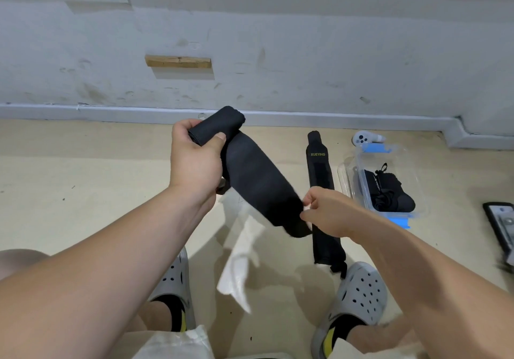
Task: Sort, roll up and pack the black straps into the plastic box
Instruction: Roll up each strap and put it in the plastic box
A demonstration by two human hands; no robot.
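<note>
**Strap half-rolled, held in the air between both hands**

- Left hand [194,161]: fingers and thumb curled round the rolled end of the black strap [256,180]. The roll sits at the top of the hand, raised above the floor [83,169], in front of the wall skirting.
- From the roll, the unrolled length of the strap slopes down and to the right, flat and taut.
- White paper sheet [242,250]: crumpled, lying on the floor below the strap, between the two grey clogs [361,292].
- Second strap [319,175]: laid out flat on the floor, running away from the person, with "XUEYING" printed near its far end. Its middle is hidden behind the right hand.
- Right hand [331,211]: thumb and fingertips pinched on the lower end of the held strap, other fingers curled in.
- Plastic box [400,158]: clear with blue clips, open, standing on the floor just right of the second strap. Inside lies a black drawstring pouch [389,189].
- White controller [364,138]: on the floor just beyond the box.
- Dark flat device [500,225]: at the right edge, partly cut off.
</note>
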